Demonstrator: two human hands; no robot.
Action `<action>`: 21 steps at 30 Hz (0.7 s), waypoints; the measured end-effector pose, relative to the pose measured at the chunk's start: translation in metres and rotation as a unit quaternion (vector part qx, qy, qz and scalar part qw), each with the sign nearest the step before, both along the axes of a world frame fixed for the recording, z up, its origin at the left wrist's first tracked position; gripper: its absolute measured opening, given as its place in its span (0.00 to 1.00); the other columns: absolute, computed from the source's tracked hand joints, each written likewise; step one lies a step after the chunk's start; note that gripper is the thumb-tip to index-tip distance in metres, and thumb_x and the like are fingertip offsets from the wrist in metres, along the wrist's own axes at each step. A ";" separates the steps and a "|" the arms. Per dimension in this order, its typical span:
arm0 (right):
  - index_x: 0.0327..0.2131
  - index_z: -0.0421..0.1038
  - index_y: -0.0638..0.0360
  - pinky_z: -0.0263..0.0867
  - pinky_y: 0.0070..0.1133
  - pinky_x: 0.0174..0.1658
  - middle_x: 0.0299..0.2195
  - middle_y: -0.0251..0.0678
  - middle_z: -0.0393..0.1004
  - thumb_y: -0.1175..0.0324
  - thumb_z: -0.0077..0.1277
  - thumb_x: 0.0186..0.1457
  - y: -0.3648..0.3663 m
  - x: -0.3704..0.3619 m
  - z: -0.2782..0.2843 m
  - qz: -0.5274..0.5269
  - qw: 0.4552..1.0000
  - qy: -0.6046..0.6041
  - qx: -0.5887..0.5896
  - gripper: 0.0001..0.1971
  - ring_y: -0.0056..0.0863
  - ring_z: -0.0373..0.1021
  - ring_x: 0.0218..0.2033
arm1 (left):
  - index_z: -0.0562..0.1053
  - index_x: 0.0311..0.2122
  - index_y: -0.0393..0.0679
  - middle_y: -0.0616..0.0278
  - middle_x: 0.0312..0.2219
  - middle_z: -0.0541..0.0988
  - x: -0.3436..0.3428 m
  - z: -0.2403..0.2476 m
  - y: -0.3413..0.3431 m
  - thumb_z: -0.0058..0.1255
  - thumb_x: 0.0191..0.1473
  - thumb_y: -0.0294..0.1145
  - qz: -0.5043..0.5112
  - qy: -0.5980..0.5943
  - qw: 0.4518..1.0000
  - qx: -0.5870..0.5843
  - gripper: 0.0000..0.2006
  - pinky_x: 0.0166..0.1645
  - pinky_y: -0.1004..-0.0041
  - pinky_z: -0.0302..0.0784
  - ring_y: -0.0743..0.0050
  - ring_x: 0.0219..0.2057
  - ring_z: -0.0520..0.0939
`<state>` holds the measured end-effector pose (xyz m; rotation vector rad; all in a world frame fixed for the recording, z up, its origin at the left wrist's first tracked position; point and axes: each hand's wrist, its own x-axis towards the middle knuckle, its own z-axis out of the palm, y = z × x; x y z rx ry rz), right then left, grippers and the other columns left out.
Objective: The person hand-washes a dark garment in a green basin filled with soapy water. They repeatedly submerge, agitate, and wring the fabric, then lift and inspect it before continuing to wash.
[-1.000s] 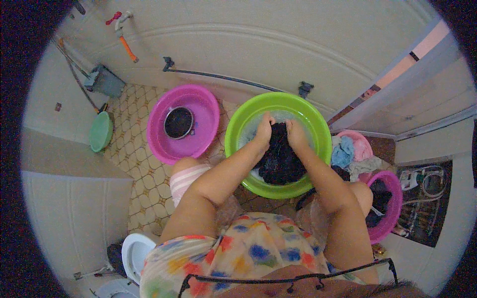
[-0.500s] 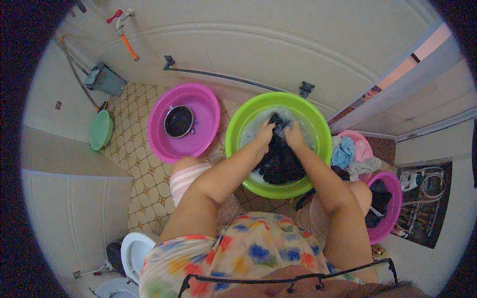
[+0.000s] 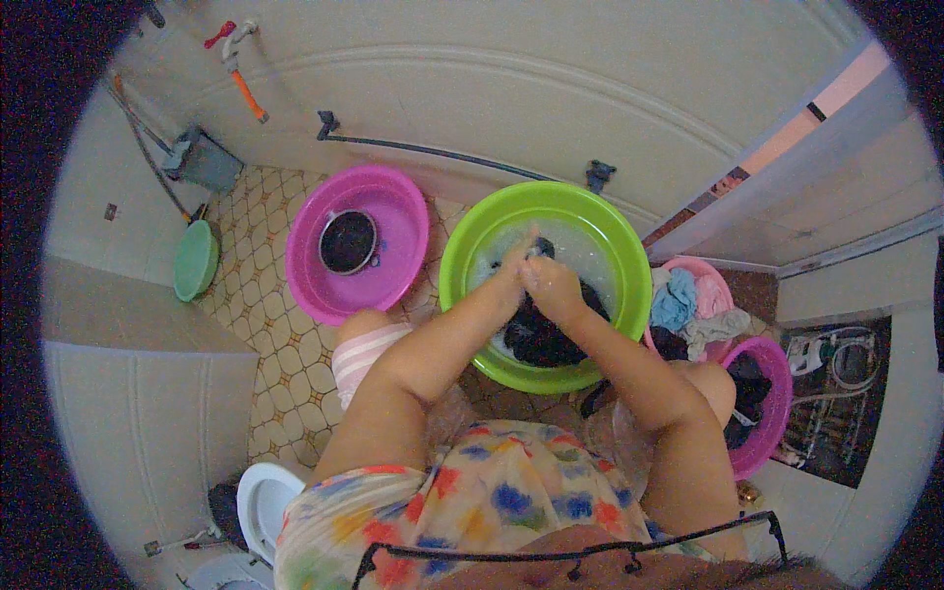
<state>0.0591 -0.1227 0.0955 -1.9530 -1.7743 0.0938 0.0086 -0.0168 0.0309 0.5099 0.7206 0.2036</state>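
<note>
A black garment (image 3: 551, 334) lies partly sunk in the soapy water of a lime-green basin (image 3: 458, 236). Over the basin my left hand (image 3: 516, 265) is closed on the upper part of the black cloth. Pressed up against it, my right hand (image 3: 551, 289) is a fist gripping the same cloth. A dark bunch of the fabric shows just beyond the two hands. White suds surround the garment, and its exact shape is hidden by water and folds.
Left of it stands a pink basin (image 3: 305, 285) with a round dark-topped container (image 3: 347, 242) inside. At right, a pink tub (image 3: 716, 285) of light clothes and a magenta basin (image 3: 782, 403) of dark clothes stand close by. A pipe (image 3: 442, 152) runs along the wall.
My right hand has moved left across the cloth and now meets my left hand. A moment ago the hands were apart with the black fabric between them.
</note>
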 end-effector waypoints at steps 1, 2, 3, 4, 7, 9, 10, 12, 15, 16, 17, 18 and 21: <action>0.24 0.65 0.62 0.62 0.34 0.30 0.23 0.46 0.67 0.64 0.39 0.52 0.000 0.005 -0.011 -0.016 1.000 -0.010 0.013 0.11 0.45 0.65 0.25 | 0.69 0.39 0.45 0.59 0.33 0.74 -0.001 -0.001 -0.007 0.37 0.53 0.49 0.008 -0.013 0.998 0.056 0.19 0.43 0.65 0.67 0.68 0.35 0.73; 0.24 0.65 0.62 0.62 0.35 0.31 0.24 0.47 0.67 0.64 0.38 0.53 -0.002 0.013 -0.020 -0.040 0.999 -0.019 0.023 0.12 0.46 0.65 0.26 | 0.69 0.39 0.45 0.59 0.33 0.74 -0.003 0.036 -0.027 0.36 0.53 0.49 0.010 -0.025 0.994 0.110 0.19 0.43 0.65 0.67 0.68 0.35 0.73; 0.25 0.65 0.63 0.62 0.35 0.32 0.25 0.48 0.67 0.63 0.38 0.53 -0.001 0.021 -0.018 -0.073 0.997 0.018 -0.014 0.13 0.47 0.65 0.27 | 0.69 0.40 0.45 0.59 0.32 0.74 -0.005 0.062 -0.040 0.35 0.54 0.49 0.020 -0.036 0.985 0.166 0.19 0.43 0.65 0.67 0.68 0.35 0.73; 0.25 0.65 0.63 0.61 0.36 0.32 0.26 0.49 0.68 0.62 0.37 0.54 0.004 0.030 -0.013 -0.104 0.992 0.052 -0.052 0.14 0.48 0.65 0.27 | 0.69 0.38 0.44 0.60 0.33 0.74 0.005 0.067 -0.040 0.32 0.56 0.47 0.040 0.016 0.997 0.069 0.18 0.42 0.69 0.67 0.69 0.35 0.73; 0.27 0.64 0.65 0.61 0.37 0.34 0.29 0.52 0.68 0.60 0.34 0.55 0.007 0.051 -0.021 -0.175 0.970 0.151 -0.069 0.17 0.51 0.65 0.30 | 0.70 0.30 0.42 0.64 0.26 0.74 0.010 0.028 -0.026 0.34 0.55 0.47 0.002 -0.010 1.000 0.022 0.19 0.34 0.68 0.71 0.69 0.28 0.74; 0.30 0.64 0.66 0.60 0.37 0.36 0.31 0.54 0.67 0.60 0.34 0.56 0.007 0.061 -0.030 -0.223 0.952 0.200 -0.056 0.17 0.52 0.65 0.31 | 0.68 0.27 0.45 0.64 0.25 0.73 0.014 0.050 -0.033 0.37 0.55 0.43 0.038 0.010 0.994 0.105 0.14 0.31 0.70 0.71 0.73 0.26 0.73; 0.32 0.63 0.67 0.60 0.37 0.37 0.31 0.55 0.67 0.60 0.36 0.55 0.007 0.066 -0.033 -0.250 0.943 0.215 -0.051 0.16 0.53 0.65 0.32 | 0.68 0.28 0.45 0.63 0.25 0.72 0.018 0.037 -0.028 0.38 0.54 0.41 0.038 0.032 0.976 0.212 0.12 0.30 0.69 0.71 0.73 0.26 0.73; 0.36 0.61 0.67 0.60 0.36 0.39 0.32 0.56 0.67 0.61 0.40 0.53 0.009 0.064 -0.034 -0.265 0.931 0.234 -0.088 0.16 0.53 0.64 0.34 | 0.68 0.30 0.45 0.61 0.26 0.72 0.021 0.000 -0.013 0.39 0.53 0.36 0.068 0.067 0.939 0.330 0.08 0.30 0.67 0.72 0.71 0.27 0.74; 0.42 0.57 0.66 0.59 0.36 0.42 0.35 0.58 0.67 0.64 0.46 0.49 0.005 0.060 -0.040 -0.227 0.924 0.233 -0.202 0.19 0.53 0.64 0.37 | 0.67 0.33 0.45 0.58 0.28 0.72 0.019 -0.030 0.003 0.38 0.50 0.25 0.128 0.100 0.938 0.305 0.06 0.30 0.66 0.73 0.67 0.28 0.74; 0.43 0.56 0.66 0.59 0.36 0.43 0.36 0.58 0.67 0.66 0.47 0.48 0.003 0.063 -0.051 -0.204 0.925 0.222 -0.229 0.21 0.52 0.64 0.38 | 0.67 0.34 0.45 0.57 0.29 0.72 0.017 -0.030 0.004 0.36 0.49 0.23 0.136 0.106 0.951 0.257 0.08 0.31 0.66 0.73 0.66 0.28 0.74; 0.45 0.54 0.66 0.59 0.36 0.43 0.37 0.58 0.66 0.67 0.48 0.47 0.003 0.062 -0.056 -0.177 0.927 0.211 -0.255 0.23 0.52 0.64 0.39 | 0.67 0.35 0.45 0.56 0.29 0.72 0.012 -0.024 0.005 0.35 0.47 0.20 0.147 0.111 0.961 0.208 0.11 0.31 0.65 0.74 0.64 0.28 0.74; 0.46 0.54 0.66 0.59 0.36 0.45 0.40 0.57 0.65 0.67 0.47 0.47 0.005 0.062 -0.061 -0.178 0.930 0.216 -0.237 0.23 0.51 0.64 0.41 | 0.68 0.36 0.46 0.54 0.31 0.72 0.012 -0.039 0.013 0.33 0.46 0.17 0.146 0.118 0.954 0.232 0.14 0.32 0.67 0.74 0.63 0.30 0.74; 0.48 0.53 0.66 0.58 0.34 0.46 0.40 0.58 0.65 0.65 0.45 0.48 0.004 0.060 -0.040 -0.212 0.938 0.158 -0.223 0.25 0.50 0.64 0.42 | 0.69 0.38 0.46 0.55 0.32 0.73 0.008 -0.025 0.001 0.32 0.47 0.19 0.138 0.108 0.952 0.250 0.16 0.34 0.65 0.74 0.62 0.32 0.75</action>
